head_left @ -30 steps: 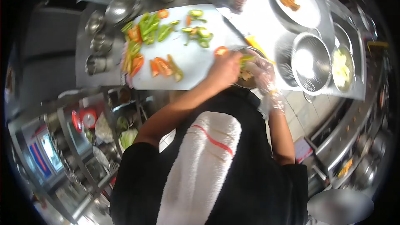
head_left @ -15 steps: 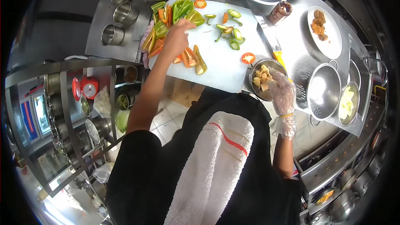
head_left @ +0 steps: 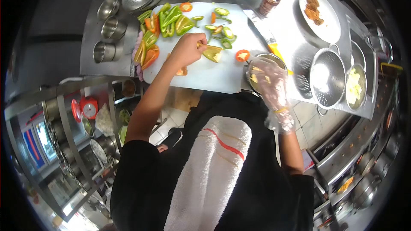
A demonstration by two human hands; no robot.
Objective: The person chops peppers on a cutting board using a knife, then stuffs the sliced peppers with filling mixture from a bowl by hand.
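My bare left hand (head_left: 188,51) is closed on a hollow yellow-green pepper piece (head_left: 212,54), held by its left end over the white cutting board (head_left: 205,77). Just below that hand lies an orange pepper piece (head_left: 183,71), partly hidden by my wrist. My right hand (head_left: 272,79), in a clear plastic glove, reaches down into a metal bowl (head_left: 279,58). Pale yellow pieces (head_left: 255,77) show in the bowl around the gloved fingers, which are blurred. Green pepper pieces (head_left: 172,16) are heaped at the board's far left, and cut pepper stem ends (head_left: 227,32) lie toward its right.
A yellow-handled knife (head_left: 274,51) rests right of the board, blade along its edge. Beyond it stand a jar (head_left: 269,3), a white plate (head_left: 327,30) with brown food and a colander (head_left: 327,77). Metal cups (head_left: 104,51) line the left side.
My left hand has come from the green pepper heap to mid-board and taken hold of the yellow-green piece. My gloved right hand has moved from the bowl's right side over its contents.
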